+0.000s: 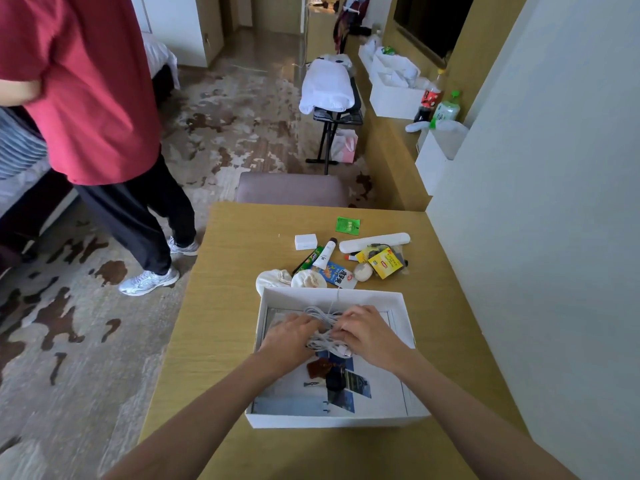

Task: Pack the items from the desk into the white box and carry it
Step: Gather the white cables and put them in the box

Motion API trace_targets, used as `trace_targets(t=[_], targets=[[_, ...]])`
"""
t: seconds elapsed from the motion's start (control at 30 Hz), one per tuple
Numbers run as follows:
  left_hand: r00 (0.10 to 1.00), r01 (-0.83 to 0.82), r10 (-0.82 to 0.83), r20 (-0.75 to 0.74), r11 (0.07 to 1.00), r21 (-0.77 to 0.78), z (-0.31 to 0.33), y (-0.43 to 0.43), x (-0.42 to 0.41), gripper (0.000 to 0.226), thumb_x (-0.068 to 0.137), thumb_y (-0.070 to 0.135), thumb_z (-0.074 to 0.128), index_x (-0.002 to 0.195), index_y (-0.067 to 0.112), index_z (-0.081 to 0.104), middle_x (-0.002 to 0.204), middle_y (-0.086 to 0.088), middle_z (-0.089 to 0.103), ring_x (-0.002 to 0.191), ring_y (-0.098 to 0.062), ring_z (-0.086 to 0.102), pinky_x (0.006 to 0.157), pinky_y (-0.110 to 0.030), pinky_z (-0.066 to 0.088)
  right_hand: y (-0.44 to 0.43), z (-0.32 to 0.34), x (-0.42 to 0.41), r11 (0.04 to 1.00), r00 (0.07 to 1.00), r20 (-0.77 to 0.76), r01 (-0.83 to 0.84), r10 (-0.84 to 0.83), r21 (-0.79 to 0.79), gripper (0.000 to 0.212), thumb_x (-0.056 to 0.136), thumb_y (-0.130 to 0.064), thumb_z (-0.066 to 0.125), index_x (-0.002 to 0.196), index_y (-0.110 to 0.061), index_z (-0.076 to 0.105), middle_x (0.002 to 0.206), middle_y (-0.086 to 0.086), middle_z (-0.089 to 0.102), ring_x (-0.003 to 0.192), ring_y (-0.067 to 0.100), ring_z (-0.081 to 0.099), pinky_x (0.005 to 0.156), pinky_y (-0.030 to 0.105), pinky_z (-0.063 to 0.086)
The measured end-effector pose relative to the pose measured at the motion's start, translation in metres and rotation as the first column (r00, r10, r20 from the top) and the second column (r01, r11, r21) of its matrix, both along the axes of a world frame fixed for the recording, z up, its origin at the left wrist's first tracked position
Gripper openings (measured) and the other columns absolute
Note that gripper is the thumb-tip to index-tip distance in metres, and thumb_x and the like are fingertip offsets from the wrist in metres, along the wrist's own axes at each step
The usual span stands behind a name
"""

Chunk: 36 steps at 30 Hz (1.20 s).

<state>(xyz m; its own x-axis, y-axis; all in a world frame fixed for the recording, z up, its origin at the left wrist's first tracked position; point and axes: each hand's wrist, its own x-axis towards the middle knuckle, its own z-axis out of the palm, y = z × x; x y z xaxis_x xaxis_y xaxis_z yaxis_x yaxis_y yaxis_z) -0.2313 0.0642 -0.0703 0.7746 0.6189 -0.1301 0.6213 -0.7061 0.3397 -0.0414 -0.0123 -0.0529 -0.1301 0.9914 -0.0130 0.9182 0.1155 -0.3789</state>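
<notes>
The white box (332,295) sits open on the wooden desk (221,306), with a printed sheet lying in its bottom. Both hands are inside it: my left hand (291,336) and my right hand (369,329) press a bundle of white cable (323,318) between them, one strand trailing over the far wall. Beyond the box lie loose items: two cream pouches (273,279), a blue snack packet (337,276), a white tube (325,253), a small white box (305,241), a long white case (374,241), a yellow tea packet (384,263) and a green sachet (347,225).
A person in a red shirt (86,88) stands on the carpet left of the desk. A padded stool (292,188) stands at the desk's far edge. A white wall (540,237) borders the desk on the right. Bottles and white boxes (398,95) crowd a ledge farther back.
</notes>
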Motion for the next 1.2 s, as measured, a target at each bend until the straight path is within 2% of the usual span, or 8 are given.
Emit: trace_targets(t=[0.1, 0.2, 0.33, 0.47, 0.57, 0.8, 1.03, 1.2], targets=[[0.999, 0.042, -0.041, -0.019, 0.996, 0.081, -0.005, 0.001, 0.000, 0.025, 0.085, 0.036, 0.059, 0.106, 0.023, 0.056, 0.121, 0.002, 0.052, 0.112, -0.019, 0.046, 0.093, -0.039, 0.044, -0.008, -0.008, 0.003, 0.998, 0.994, 0.099, 0.048, -0.052, 0.042, 0.033, 0.086, -0.040, 0.062, 0.115, -0.025, 0.067, 0.111, -0.006, 0.067, 0.113, 0.012, 0.049, 0.096, 0.033, 0.033], [1.000, -0.006, 0.006, 0.015, 1.000, 0.018, -0.009, 0.004, 0.000, 0.031, 0.080, 0.035, 0.064, 0.105, 0.022, 0.051, 0.118, 0.002, 0.050, 0.112, -0.019, 0.046, 0.089, -0.035, 0.045, -0.023, -0.016, 0.003, 0.991, 0.979, 0.157, 0.119, -0.128, 0.063, 0.039, 0.084, -0.046, 0.062, 0.117, -0.025, 0.062, 0.117, -0.007, 0.058, 0.114, 0.013, 0.046, 0.095, 0.029, 0.034], [0.991, -0.124, 0.111, -0.073, 0.972, -0.201, -0.013, 0.009, 0.002, 0.061, 0.077, 0.029, 0.071, 0.128, 0.018, 0.039, 0.129, -0.006, 0.045, 0.118, -0.028, 0.047, 0.093, -0.041, 0.046, -0.037, -0.026, -0.002, 0.945, 0.956, 0.033, 0.294, -0.293, -0.139, 0.035, 0.086, -0.043, 0.063, 0.115, -0.026, 0.056, 0.112, -0.006, 0.055, 0.100, 0.015, 0.055, 0.084, 0.032, 0.047], [0.984, -0.179, 0.173, -0.046, 0.927, -0.329, -0.018, 0.016, 0.008, 0.035, 0.083, 0.005, 0.058, 0.114, 0.019, 0.052, 0.121, -0.008, 0.054, 0.105, -0.024, 0.054, 0.087, -0.033, 0.047, -0.033, -0.036, -0.012, 0.891, 0.907, -0.085, 0.382, -0.412, -0.245, 0.024, 0.089, -0.024, 0.064, 0.113, -0.020, 0.060, 0.109, 0.004, 0.060, 0.097, 0.021, 0.058, 0.080, 0.029, 0.045], [0.960, -0.249, 0.279, 0.023, 0.889, -0.385, -0.019, 0.022, 0.014, 0.021, 0.087, 0.004, 0.053, 0.103, 0.015, 0.061, 0.111, -0.008, 0.060, 0.094, -0.019, 0.056, 0.081, -0.029, 0.049, -0.027, -0.043, -0.016, 0.861, 0.858, -0.162, 0.443, -0.488, -0.247, 0.023, 0.088, -0.018, 0.066, 0.110, -0.017, 0.064, 0.106, 0.005, 0.061, 0.097, 0.021, 0.058, 0.078, 0.024, 0.040], [0.912, -0.302, 0.390, 0.129, 0.850, -0.431, -0.019, 0.027, 0.024, 0.009, 0.087, 0.013, 0.059, 0.093, 0.017, 0.066, 0.098, -0.004, 0.067, 0.086, -0.014, 0.057, 0.072, -0.025, 0.048, -0.029, -0.047, -0.013, 0.790, 0.735, -0.293, 0.544, -0.612, -0.283, 0.018, 0.087, -0.013, 0.068, 0.105, -0.014, 0.067, 0.102, 0.002, 0.063, 0.091, 0.016, 0.059, 0.080, 0.024, 0.047], [0.911, -0.289, 0.389, 0.134, 0.837, -0.464, -0.016, 0.019, 0.037, 0.015, 0.084, 0.007, 0.060, 0.093, 0.017, 0.066, 0.095, -0.002, 0.066, 0.084, -0.015, 0.061, 0.067, -0.028, 0.052, -0.034, -0.047, -0.011, 0.784, 0.718, -0.314, 0.562, -0.621, -0.264, 0.013, 0.090, -0.006, 0.061, 0.099, -0.010, 0.068, 0.103, 0.007, 0.065, 0.090, 0.014, 0.056, 0.076, 0.021, 0.041], [0.904, -0.301, 0.403, 0.145, 0.839, -0.454, -0.016, 0.011, 0.036, 0.027, 0.086, 0.009, 0.058, 0.110, 0.022, 0.054, 0.108, 0.001, 0.059, 0.090, -0.017, 0.060, 0.069, -0.030, 0.055, -0.027, -0.046, -0.003, 0.783, 0.713, -0.324, 0.549, -0.621, -0.292, 0.011, 0.090, -0.006, 0.060, 0.098, -0.007, 0.068, 0.102, 0.008, 0.068, 0.095, 0.022, 0.061, 0.080, 0.025, 0.044]])
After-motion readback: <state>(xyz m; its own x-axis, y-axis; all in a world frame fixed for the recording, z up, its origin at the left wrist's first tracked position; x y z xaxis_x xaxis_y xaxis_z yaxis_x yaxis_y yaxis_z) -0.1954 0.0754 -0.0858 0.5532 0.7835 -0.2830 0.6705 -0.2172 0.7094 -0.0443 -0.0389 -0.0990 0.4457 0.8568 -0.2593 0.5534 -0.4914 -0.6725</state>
